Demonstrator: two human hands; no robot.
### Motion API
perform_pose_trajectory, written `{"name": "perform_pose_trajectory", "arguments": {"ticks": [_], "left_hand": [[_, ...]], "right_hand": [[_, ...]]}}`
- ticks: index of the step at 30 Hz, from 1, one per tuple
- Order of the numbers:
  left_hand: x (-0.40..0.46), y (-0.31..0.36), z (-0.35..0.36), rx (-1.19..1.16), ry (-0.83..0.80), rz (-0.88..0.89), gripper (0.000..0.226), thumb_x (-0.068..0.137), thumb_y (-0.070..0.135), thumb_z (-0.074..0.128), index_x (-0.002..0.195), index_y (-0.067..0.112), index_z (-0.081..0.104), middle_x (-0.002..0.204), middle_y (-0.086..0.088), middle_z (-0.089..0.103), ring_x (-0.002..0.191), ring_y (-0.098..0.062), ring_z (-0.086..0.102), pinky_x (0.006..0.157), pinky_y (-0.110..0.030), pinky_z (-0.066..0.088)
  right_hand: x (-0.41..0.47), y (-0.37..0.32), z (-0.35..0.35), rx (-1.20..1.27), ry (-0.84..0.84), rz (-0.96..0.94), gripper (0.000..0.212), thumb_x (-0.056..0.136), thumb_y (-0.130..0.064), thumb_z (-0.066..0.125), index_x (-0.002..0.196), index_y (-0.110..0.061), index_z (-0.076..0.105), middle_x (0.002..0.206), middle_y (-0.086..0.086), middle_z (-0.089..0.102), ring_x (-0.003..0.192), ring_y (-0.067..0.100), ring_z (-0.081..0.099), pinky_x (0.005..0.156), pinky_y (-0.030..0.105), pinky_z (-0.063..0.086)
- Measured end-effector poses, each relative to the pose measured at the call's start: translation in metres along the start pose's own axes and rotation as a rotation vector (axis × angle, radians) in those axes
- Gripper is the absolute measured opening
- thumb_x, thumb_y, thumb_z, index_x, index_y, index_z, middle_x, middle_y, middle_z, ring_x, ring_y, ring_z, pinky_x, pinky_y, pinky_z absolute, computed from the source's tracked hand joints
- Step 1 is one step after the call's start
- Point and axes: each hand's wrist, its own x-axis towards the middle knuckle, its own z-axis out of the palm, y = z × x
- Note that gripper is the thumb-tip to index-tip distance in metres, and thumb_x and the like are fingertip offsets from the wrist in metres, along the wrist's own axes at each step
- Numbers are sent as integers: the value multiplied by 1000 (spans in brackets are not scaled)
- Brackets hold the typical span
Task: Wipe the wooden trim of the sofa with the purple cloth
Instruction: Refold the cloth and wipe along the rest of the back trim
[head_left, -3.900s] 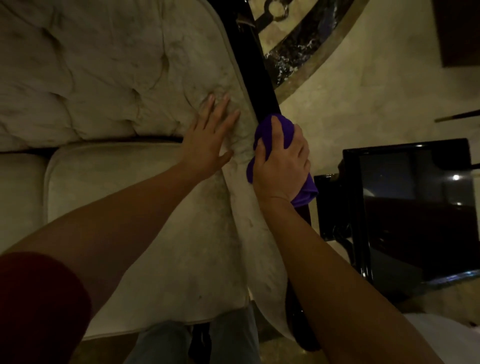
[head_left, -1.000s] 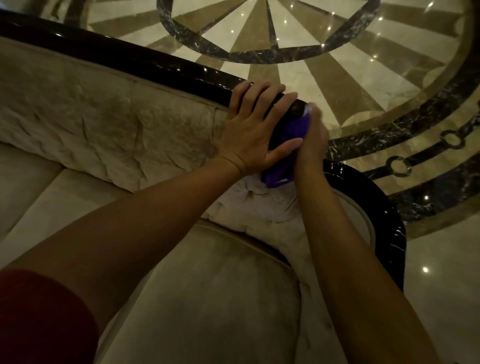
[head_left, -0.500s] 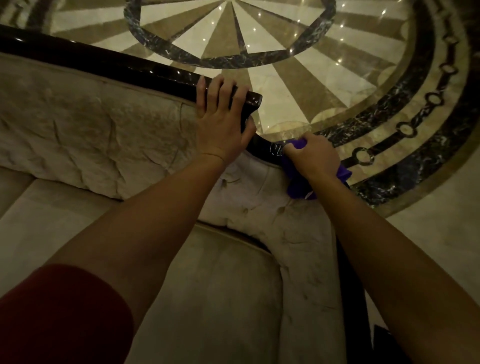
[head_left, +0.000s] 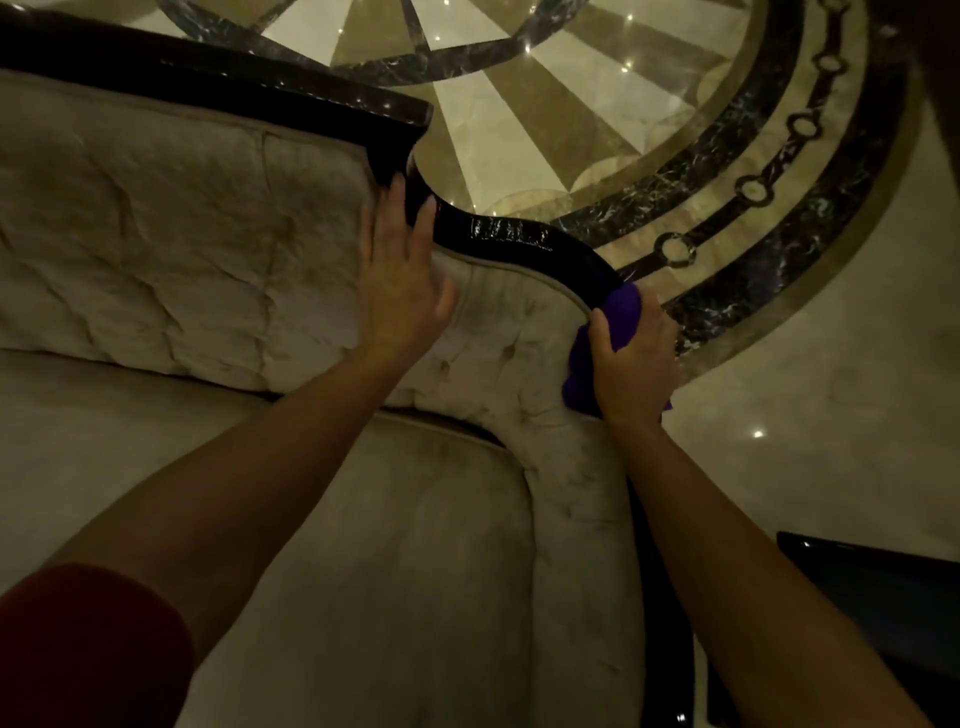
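Observation:
The dark glossy wooden trim (head_left: 519, 241) runs along the top of the beige tufted sofa back (head_left: 171, 260) and curves down toward the arm on the right. My right hand (head_left: 631, 364) is closed around the bunched purple cloth (head_left: 621, 312), pressing it on the trim where the curve drops. My left hand (head_left: 402, 280) lies flat with fingers spread on the upholstery, its fingertips touching the trim at the corner step. Part of the cloth is hidden under my right hand.
The sofa seat cushion (head_left: 363, 571) fills the lower middle. Behind the sofa lies a polished marble floor (head_left: 571, 104) with a dark circular inlay. A dark glossy piece of furniture (head_left: 872, 597) stands at the lower right, close to the sofa arm.
My right hand has slid the cloth down and to the right along the curved trim. My left hand has moved off the top rail, down onto the upholstery beside the corner.

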Motion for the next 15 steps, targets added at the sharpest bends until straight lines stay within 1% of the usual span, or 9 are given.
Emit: {"name": "perform_pose_trajectory", "arguments": {"ticks": [2,4,5,7,9,11,13,14,15], "left_hand": [[-30,-1,9,49,-123,40,72,88,34,58,152,8,38,166,-26,17,156,-40,13,122,-63,14],[-58,14,17,26,-244,-26,74,87,36,57,152,9,35,168,-24,9,157,-40,5,120,-67,16],[-70,26,19,-3,-290,-87,75,87,35,57,153,11,32,169,-23,7,157,-41,6,119,-67,20],[-96,56,18,-74,-391,-196,77,88,34,56,156,11,28,168,-24,6,152,-43,19,116,-63,30],[-128,86,14,-147,-518,-248,78,90,32,60,157,8,29,168,-24,10,145,-44,33,113,-59,37],[-166,112,3,-244,-644,-285,80,91,32,63,158,7,27,168,-22,11,142,-40,38,111,-52,42],[-200,131,-13,-309,-719,-317,81,92,34,66,159,13,26,169,-17,8,138,-33,46,101,-39,48],[-214,136,-22,-338,-748,-331,80,93,35,66,159,14,26,170,-14,5,139,-30,44,99,-36,48],[-225,141,-31,-361,-784,-354,78,95,35,64,159,14,25,170,-13,2,142,-29,41,101,-36,46]], "right_hand": [[-21,15,-3,-14,-16,49,73,99,-59,54,158,-27,27,150,16,46,132,36,50,100,47,47],[-40,32,-7,-84,-44,83,80,98,-59,56,161,-23,21,152,20,44,134,40,49,99,52,50],[-50,40,-10,-118,-71,90,83,98,-60,56,162,-22,20,154,21,43,134,41,49,98,53,51],[-71,53,-19,-186,-139,116,87,97,-62,57,163,-21,17,156,20,41,132,41,51,95,52,53],[-93,64,-29,-257,-211,159,88,97,-62,56,162,-20,16,155,20,42,128,40,54,93,51,53],[-107,74,-44,-305,-295,217,86,97,-61,56,161,-17,18,147,20,47,123,41,58,91,50,53],[-107,79,-65,-389,-429,236,84,98,-62,54,159,-15,21,138,19,54,117,40,62,89,47,52],[-105,78,-76,-449,-508,223,81,99,-62,53,157,-13,25,135,19,57,116,39,63,89,45,52],[-102,75,-86,-515,-582,201,76,100,-61,52,154,-12,31,133,18,60,116,38,64,90,44,52]]}}
